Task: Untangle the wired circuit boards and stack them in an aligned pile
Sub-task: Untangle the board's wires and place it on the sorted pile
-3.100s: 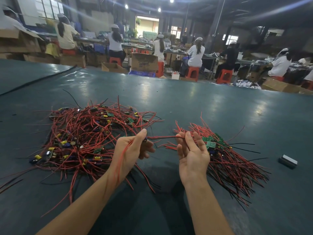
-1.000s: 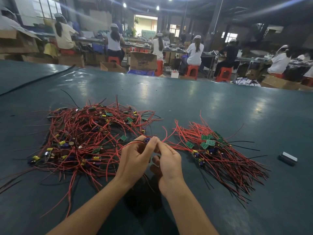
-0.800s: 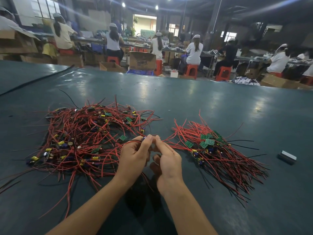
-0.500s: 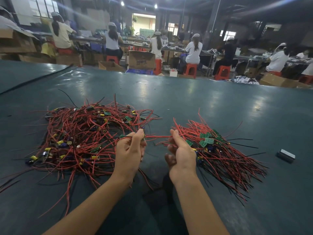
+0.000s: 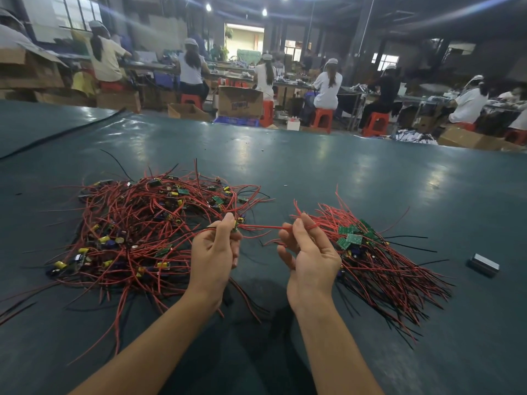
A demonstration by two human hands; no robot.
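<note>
**One Board at a Time, Out of the Red Thicket**

Pinches a small wired circuit board (image 5: 235,225) between thumb tip and forefinger of the left hand (image 5: 212,252), other fingers curled in beneath. Stretches its red lead (image 5: 262,228) level across to the right hand (image 5: 309,258), where thumb and forefinger nip the wire near its end and the other fingers hang loosely bent, holding nothing more. Holds the piece just above the dark green table (image 5: 313,172), between the two piles, probably so the lead runs straight and clear of its neighbours before being set down.

To the left, the tangled heap (image 5: 137,223): thin, springy red and black insulated wires looped over one another, studded with yellow and blue cylindrical components and little green rectangular boards.

To the right, the sorted pile (image 5: 379,260): green boards gathered at the far end, leads fanning toward the near right in roughly one direction, presumably the aligned stack being built. Judging by the far larger heap, much left to do.

Smooth, faintly glossy tabletop, mirroring the ceiling lamps. Well apart at far right, a small grey rectangular block (image 5: 484,265). Beyond the table's edge, seated workers (image 5: 326,84) in caps, red stools and cardboard boxes.
</note>
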